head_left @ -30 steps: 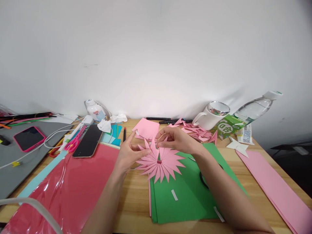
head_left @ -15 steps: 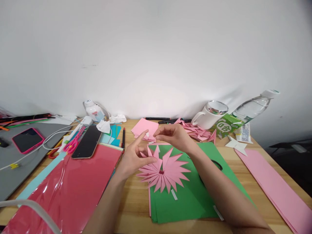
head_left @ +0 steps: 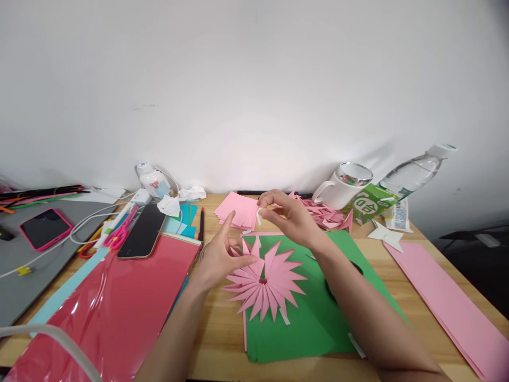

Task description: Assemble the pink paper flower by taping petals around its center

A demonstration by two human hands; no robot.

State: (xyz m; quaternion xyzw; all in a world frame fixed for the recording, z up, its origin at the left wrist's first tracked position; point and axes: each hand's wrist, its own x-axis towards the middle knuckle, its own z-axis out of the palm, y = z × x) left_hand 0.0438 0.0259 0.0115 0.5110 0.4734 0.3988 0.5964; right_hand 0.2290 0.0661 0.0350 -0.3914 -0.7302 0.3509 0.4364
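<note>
Pink paper flower (head_left: pixel 265 284) lies on the green sheet (head_left: pixel 314 323) and is now kept by one hand only. The left hand (head_left: pixel 220 260) still pinches its petals at 9 o'clock. The right hand (head_left: pixel 288 217) has left it and risen toward 12 o'clock, nipping a small white strip (head_left: pixel 259 216).

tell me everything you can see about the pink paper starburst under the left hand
The pink paper starburst is a flat rosette of many narrow pointed petals fanning from a small dark red centre, with a gap at its top. It looks like thin matte craft paper. It lies mostly on the green sheets, its left points over the wooden table. The left hand touches its upper-left petals with the thumb; the right hand, pinching a small white strip, is above it, apart.
</note>
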